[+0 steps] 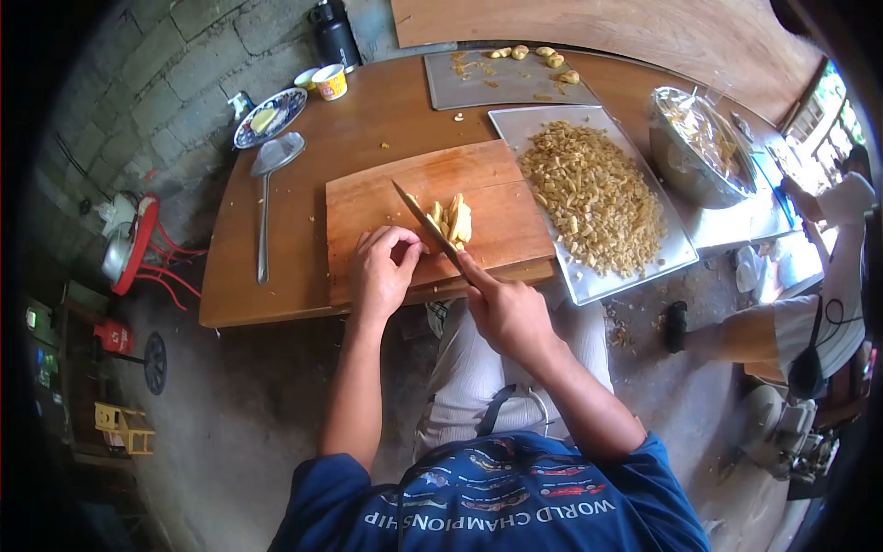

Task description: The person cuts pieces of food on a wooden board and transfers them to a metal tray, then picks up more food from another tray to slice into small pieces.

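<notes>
My right hand grips a kitchen knife by its handle, the blade slanting to the far left over a wooden cutting board. Just right of the blade lie pale yellow food strips, some partly behind it. At the board's near edge, left of the knife, my left hand has its fingers curled and pinched together; whatever is between them is hidden. To the board's right, a metal tray bears a heap of small diced yellowish pieces.
Behind the board are another tray with several whole yellowish pieces, a patterned plate, a cup and a black bottle. A long-handled ladle lies left. A metal bowl stands right, near another person.
</notes>
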The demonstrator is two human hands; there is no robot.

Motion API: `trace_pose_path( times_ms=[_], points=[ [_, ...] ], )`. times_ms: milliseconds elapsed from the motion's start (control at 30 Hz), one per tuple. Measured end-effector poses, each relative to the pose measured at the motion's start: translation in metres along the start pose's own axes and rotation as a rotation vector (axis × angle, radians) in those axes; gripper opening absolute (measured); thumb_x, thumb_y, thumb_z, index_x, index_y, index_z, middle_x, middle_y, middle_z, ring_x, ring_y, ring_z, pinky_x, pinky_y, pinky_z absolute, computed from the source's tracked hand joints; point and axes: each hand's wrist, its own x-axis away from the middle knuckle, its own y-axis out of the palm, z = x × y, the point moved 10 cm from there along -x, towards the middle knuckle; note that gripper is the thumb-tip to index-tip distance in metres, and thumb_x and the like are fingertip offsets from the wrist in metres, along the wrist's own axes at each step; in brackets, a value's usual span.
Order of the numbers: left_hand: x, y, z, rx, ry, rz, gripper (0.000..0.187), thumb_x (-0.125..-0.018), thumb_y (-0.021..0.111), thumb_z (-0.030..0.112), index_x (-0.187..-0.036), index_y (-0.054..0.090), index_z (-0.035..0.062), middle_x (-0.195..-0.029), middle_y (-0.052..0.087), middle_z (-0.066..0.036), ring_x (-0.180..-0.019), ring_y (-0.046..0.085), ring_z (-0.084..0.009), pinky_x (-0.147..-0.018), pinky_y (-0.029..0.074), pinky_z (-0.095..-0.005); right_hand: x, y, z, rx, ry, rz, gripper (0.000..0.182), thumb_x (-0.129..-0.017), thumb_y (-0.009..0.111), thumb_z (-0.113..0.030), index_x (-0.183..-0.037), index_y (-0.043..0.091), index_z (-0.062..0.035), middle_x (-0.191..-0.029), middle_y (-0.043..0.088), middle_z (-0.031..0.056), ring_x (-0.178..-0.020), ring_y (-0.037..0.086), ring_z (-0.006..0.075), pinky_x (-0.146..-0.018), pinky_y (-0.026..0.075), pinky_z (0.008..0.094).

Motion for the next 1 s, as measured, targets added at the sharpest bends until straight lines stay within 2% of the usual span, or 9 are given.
trace_pose_path(
  times_ms=[167,300,367,433,567,633,700,867,1000],
  points=[
    [-0.019,0.017,0.016,0.031,-0.021,0.017,0.013,-0.096,0.080,0.015,-0.100,0.075,0.0037,-0.102,0.076,-0.010,-0.093,0.072,-0.0291,-0.085,0.057,-0.0422,0.030,-0.040,0.031,-0.199,0.065,0.120,0.059,-0.101,0.067,-0.017,-0.160,0.057,-0.0209,-0.085,0.076,0.0211,-0.077,0.075,0.0446,-0.071,0.060,0.0572],
    [-0.046,0.032,0.058,-0.180,0.002,-0.061,0.020,-0.092,0.082,0.023,-0.098,0.076,0.0058,-0.101,0.077,-0.013,-0.096,0.073,-0.0373,-0.089,0.058,-0.0477,0.046,-0.075,0.045,-0.324,0.050,0.237,0.060,-0.101,0.069,-0.016,-0.159,0.057,-0.0205,-0.084,0.075,0.0249,-0.077,0.074,0.0460,-0.073,0.060,0.0554],
    [-0.053,0.059,0.036,-0.319,-0.194,-0.290,0.017,-0.091,0.080,0.022,-0.100,0.078,0.0077,-0.101,0.080,-0.016,-0.096,0.076,-0.0387,-0.087,0.060,-0.0489,0.053,-0.079,0.059,-0.274,0.203,0.123,0.060,-0.101,0.068,-0.016,-0.159,0.057,-0.0241,-0.090,0.076,0.0257,-0.081,0.075,0.0451,-0.074,0.060,0.0546],
    [-0.062,0.059,0.036,-0.336,-0.209,-0.277,0.016,-0.091,0.077,0.018,-0.102,0.079,0.0080,-0.099,0.081,-0.017,-0.096,0.078,-0.0385,-0.085,0.061,-0.0486,0.062,-0.090,0.066,-0.300,0.182,0.158,0.055,-0.103,0.068,-0.013,-0.157,0.060,-0.0172,-0.085,0.072,0.0304,-0.074,0.074,0.0456,-0.073,0.058,0.0494],
    [-0.062,0.044,-0.005,-0.163,-0.344,-0.227,0.017,-0.094,0.076,0.017,-0.102,0.076,0.0020,-0.093,0.081,-0.011,-0.085,0.078,-0.0213,-0.079,0.060,-0.0346,0.077,-0.099,0.089,-0.389,0.171,0.211,0.054,-0.103,0.067,-0.013,-0.156,0.062,-0.0169,-0.077,0.069,0.0283,-0.066,0.071,0.0432,-0.069,0.057,0.0435],
    [-0.057,0.019,-0.029,0.095,-0.332,-0.070,0.017,-0.095,0.074,0.015,-0.104,0.076,-0.0002,-0.095,0.079,-0.012,-0.084,0.076,-0.0236,-0.081,0.060,-0.0362,0.079,-0.090,0.096,-0.336,0.206,0.132,0.060,-0.102,0.066,-0.020,-0.161,0.055,-0.0275,-0.093,0.077,0.0261,-0.086,0.076,0.0464,-0.080,0.060,0.0569],
    [-0.031,0.001,-0.047,0.350,-0.558,-0.095,0.014,-0.099,0.074,0.013,-0.107,0.067,0.0033,-0.093,0.072,-0.002,-0.077,0.066,-0.0097,-0.067,0.052,-0.0261,0.074,-0.082,0.085,-0.314,0.183,0.058,0.060,-0.102,0.065,-0.020,-0.161,0.056,-0.0269,-0.092,0.077,0.0252,-0.086,0.076,0.0462,-0.079,0.060,0.0572],
    [0.022,-0.029,-0.069,0.449,-0.700,0.048,0.022,-0.101,0.077,0.014,-0.118,0.064,0.0087,-0.093,0.071,0.001,-0.077,0.064,-0.0081,-0.068,0.050,-0.0244,0.052,-0.042,0.029,-0.244,-0.012,-0.151,0.056,-0.103,0.062,-0.022,-0.159,0.055,-0.0197,-0.092,0.077,0.0258,-0.084,0.076,0.0463,-0.078,0.062,0.0587],
    [0.022,0.006,-0.062,0.353,-0.469,-0.047,0.031,-0.100,0.079,0.014,-0.126,0.064,0.0043,-0.098,0.077,-0.006,-0.083,0.067,-0.0126,-0.078,0.054,-0.0296,0.025,-0.014,0.023,-0.105,0.036,-0.160,0.055,-0.105,0.059,-0.027,-0.160,0.054,-0.0204,-0.089,0.076,0.0284,-0.083,0.076,0.0492,-0.079,0.062,0.0608]
  ],
)
